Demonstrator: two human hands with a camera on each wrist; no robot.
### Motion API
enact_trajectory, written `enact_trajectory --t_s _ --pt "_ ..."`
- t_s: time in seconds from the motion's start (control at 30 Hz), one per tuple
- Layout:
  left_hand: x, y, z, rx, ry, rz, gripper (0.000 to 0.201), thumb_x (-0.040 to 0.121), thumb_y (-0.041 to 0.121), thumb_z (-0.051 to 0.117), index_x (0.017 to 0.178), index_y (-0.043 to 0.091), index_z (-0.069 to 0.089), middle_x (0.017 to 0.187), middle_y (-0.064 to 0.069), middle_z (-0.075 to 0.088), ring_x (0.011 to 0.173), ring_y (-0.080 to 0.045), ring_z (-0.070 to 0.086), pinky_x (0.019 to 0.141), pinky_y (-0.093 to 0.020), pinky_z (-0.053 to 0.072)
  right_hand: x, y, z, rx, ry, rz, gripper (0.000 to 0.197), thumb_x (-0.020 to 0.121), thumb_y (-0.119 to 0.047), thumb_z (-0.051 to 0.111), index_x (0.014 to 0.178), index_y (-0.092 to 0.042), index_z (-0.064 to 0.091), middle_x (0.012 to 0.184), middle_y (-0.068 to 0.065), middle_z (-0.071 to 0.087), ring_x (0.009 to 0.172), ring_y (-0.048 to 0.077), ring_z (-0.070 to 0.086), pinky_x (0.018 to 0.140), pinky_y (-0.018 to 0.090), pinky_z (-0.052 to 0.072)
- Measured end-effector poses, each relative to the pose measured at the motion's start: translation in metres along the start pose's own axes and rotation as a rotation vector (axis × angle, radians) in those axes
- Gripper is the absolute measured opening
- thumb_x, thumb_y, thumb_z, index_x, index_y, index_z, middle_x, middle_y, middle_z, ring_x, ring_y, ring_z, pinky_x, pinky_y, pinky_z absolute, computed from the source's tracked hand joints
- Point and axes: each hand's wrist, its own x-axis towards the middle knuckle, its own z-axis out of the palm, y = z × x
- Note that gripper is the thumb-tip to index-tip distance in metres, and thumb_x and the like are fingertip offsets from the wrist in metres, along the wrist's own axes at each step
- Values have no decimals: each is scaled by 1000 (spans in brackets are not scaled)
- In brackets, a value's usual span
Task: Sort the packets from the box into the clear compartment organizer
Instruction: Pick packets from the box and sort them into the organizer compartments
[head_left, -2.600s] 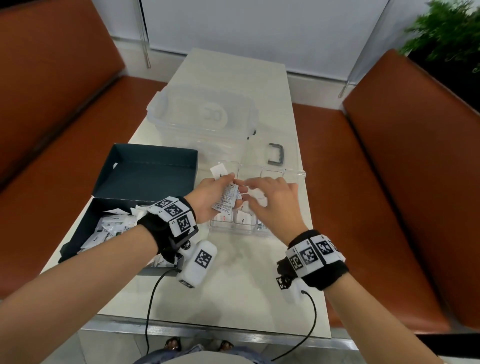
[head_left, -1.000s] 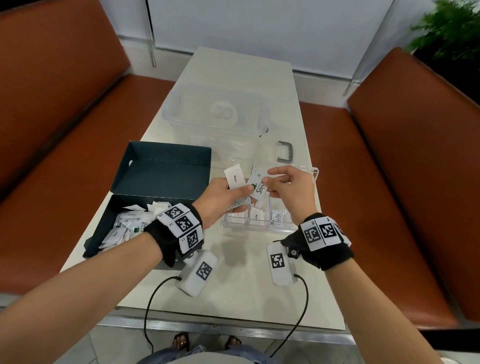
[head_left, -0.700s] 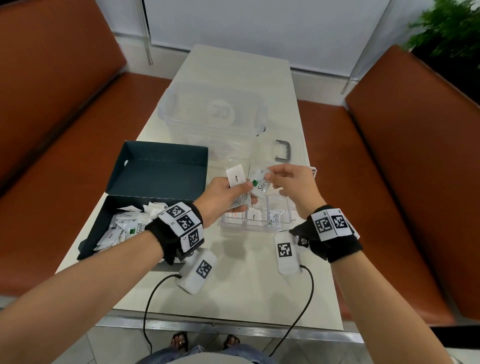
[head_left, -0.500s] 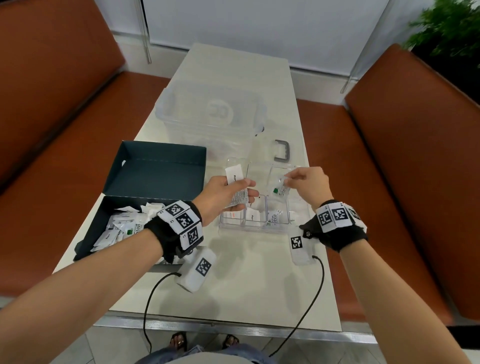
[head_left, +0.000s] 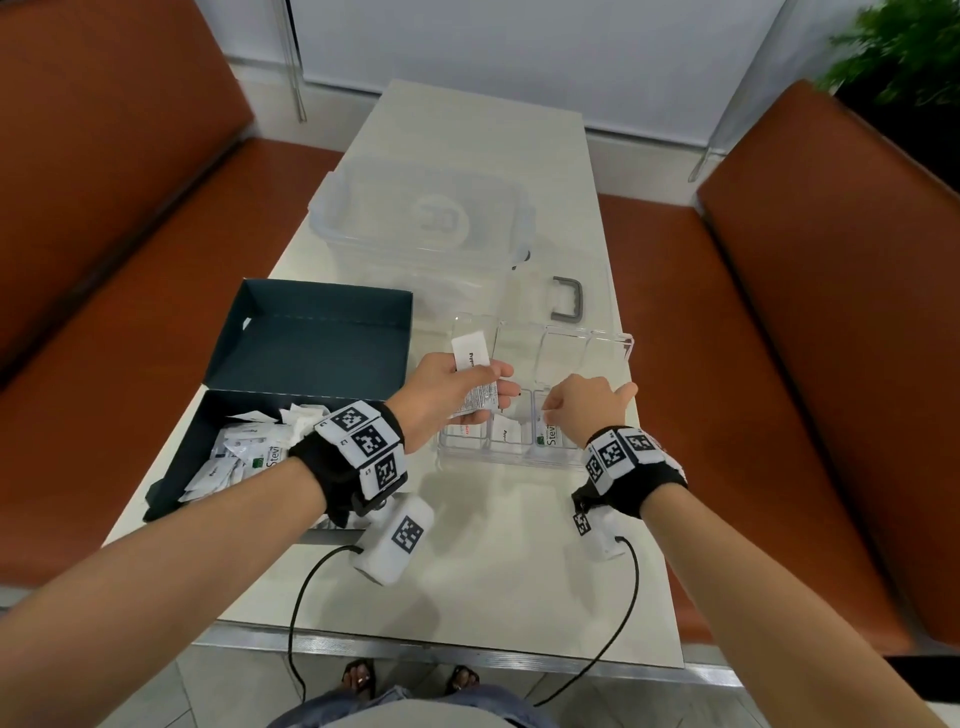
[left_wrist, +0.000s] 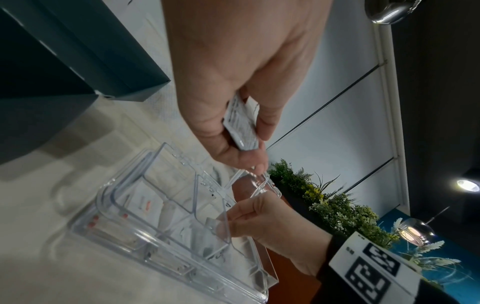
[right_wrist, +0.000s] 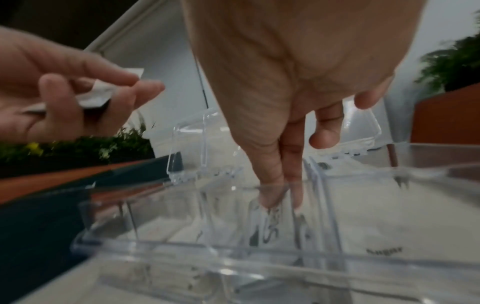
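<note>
The clear compartment organizer (head_left: 519, 460) sits on the table with its lid flaps up. My left hand (head_left: 493, 387) hovers over its left side and grips a small bundle of white packets (left_wrist: 240, 125). My right hand (right_wrist: 278, 197) reaches down into a front right compartment. Its thumb and index finger pinch the top of a Stevia packet (right_wrist: 271, 224) that stands inside. White packets lie in the two compartments to the left. The dark teal box (head_left: 311, 348) lies open at my left with several loose packets (head_left: 244, 452) in its tray.
A large clear lidded container (head_left: 421, 218) stands behind the organizer, with a grey handle (head_left: 569, 301) beside it. Brown benches flank the narrow table. The near table edge (head_left: 441, 649) is below my forearms, and the wrist camera cables hang over it.
My right hand pulled a Stevia packet from the left hand's bundle, carried it right and lowered it into the compartment. The left hand kept its packets and barely moved.
</note>
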Motion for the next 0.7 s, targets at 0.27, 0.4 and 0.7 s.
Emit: enact_trajectory --t_s 0.27,0.4,0.7 --pt "-1 1 -4 -18 -7 -4 22 98 20 56 113 7 66 101 -7 75 86 -14 71 60 -19 54 -6 5 6 -265 -21 -142 27 90 -31 59 117 -31 62 104 -4 66 109 21 50 99 48 23" --pt "-2 1 -4 -25 -10 -36 24 98 24 56 112 8 67 100 -7 76 87 -15 72 59 -20 54 -10 6 6 -265 31 -148 31 90 -17 57 118 -30 62 102 -3 66 107 21 52 99 47 23" --pt "-6 3 2 -34 -4 -59 28 99 28 54 112 7 67 102 -8 75 89 -16 72 60 -21 55 -11 5 8 -318 43 -146 30 88 -31 63 118 -36 62 106 -3 66 115 22 44 100 48 22"
